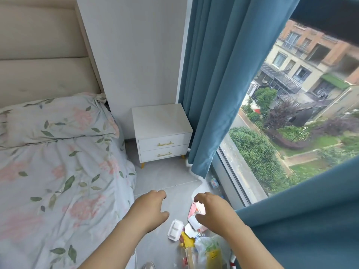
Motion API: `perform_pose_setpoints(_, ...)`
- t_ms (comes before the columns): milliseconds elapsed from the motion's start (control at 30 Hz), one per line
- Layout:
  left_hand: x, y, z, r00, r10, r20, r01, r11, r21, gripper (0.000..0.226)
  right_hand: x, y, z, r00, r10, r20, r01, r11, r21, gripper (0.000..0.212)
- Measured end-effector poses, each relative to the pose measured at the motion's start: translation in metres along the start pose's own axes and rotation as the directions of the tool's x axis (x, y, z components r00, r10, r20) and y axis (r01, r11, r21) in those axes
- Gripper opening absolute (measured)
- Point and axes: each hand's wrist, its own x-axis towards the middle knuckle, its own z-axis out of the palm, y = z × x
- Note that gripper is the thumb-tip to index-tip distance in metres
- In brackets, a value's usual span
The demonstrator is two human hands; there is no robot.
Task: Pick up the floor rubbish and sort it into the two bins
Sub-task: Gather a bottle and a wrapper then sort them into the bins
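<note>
Right fingers point(204, 197) — pink wrapper point(193, 208) just beneath

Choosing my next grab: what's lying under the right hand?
A pink-red wrapper and a white paper scrap show between the right hand's fingers and thumb, on the floor. Anything directly beneath the palm is covered.

Home bedroom, bed point(58, 181), nightstand point(162, 133), curtains point(223, 74)
</note>
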Motion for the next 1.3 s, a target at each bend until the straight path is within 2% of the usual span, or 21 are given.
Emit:
perform_pose_setpoints(367, 0.079, -0.038, -0.057, 0.998, 0.061, -0.014, -0.061, 0.998, 0.026, 0.041, 0.091, -0.028, -0.037, 1.0, 0.018, -0.021, -0.018, 1.0, -0.025, 0.045)
perform_pose_setpoints(667, 0.192, -0.033, -0.118, 0.993, 0.117, -0.019, -0.114, 0.986, 0.12, 0.037, 0.191, -0.014, -0.084, 0.995, 0.055, -0.082, -0.055, 0.998, 0.012, 0.045)
perform_pose_setpoints(833, 0.256, -0.015, -0.146, 0.986, 0.165, 0.017, -0.166, 0.974, 0.157, 0.035, 0.236, 0.008, -0.109, 0.987, 0.135, -0.086, -0.131, 0.99, 0.056, 0.045)
perform_pose_setpoints(1067, 0.323, 0.015, -0.169, 0.949, 0.297, 0.111, -0.312, 0.935, 0.169, 0.033, 0.267, 0.038, -0.133, 0.952, 0.284, -0.113, -0.268, 0.953, 0.142, 0.044)
perform_pose_setpoints(1167, 0.352, 0.032, -0.179, 0.921, 0.36, 0.15, -0.384, 0.904, 0.189, 0.03, 0.273, 0.048, -0.138, 0.923, 0.367, -0.113, -0.34, 0.918, 0.205, 0.046)
perform_pose_setpoints(1300, 0.388, 0.059, -0.187, 0.842, 0.483, 0.241, -0.533, 0.815, 0.228, 0.027, 0.276, 0.06, -0.138, 0.845, 0.519, -0.13, -0.467, 0.833, 0.296, 0.045)
